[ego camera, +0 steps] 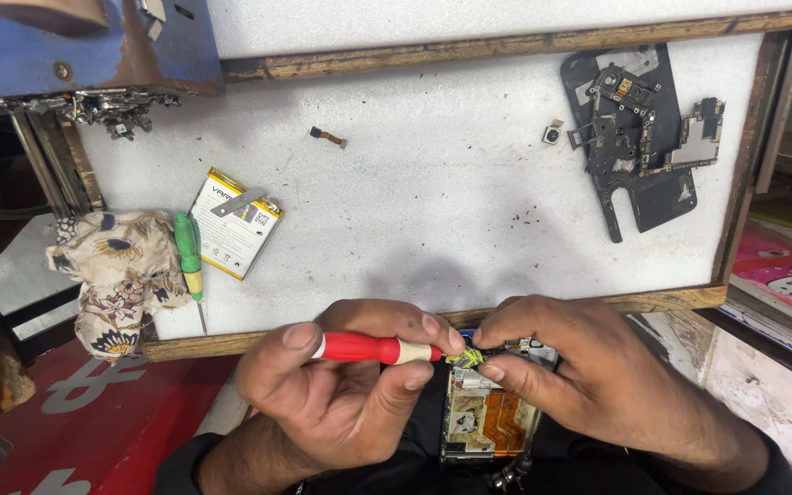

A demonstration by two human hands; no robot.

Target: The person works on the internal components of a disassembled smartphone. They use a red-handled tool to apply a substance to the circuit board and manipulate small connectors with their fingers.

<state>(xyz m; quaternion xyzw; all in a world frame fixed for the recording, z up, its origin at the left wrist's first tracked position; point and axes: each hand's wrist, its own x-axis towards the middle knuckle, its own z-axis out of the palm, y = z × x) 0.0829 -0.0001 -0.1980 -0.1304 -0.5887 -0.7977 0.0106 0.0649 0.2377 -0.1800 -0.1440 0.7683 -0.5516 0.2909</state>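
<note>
My left hand (341, 390) grips a red-handled screwdriver (373, 348) with a white collar, its tip pointing right at the top of an opened phone (488, 417). The phone lies on my lap below the table's front edge, showing orange flex cables and metal shields inside. My right hand (588, 367) holds the phone's top right side, and its thumb and forefinger pinch a small yellow-green part (467, 357) at the screwdriver's tip.
On the white foam worktop (433, 183) lie a phone battery (231, 223), a green screwdriver (189, 258), a black phone frame with circuit boards (639, 137), a small camera module (552, 135) and a tiny flex part (327, 137). A patterned cloth (116, 275) hangs at the left edge.
</note>
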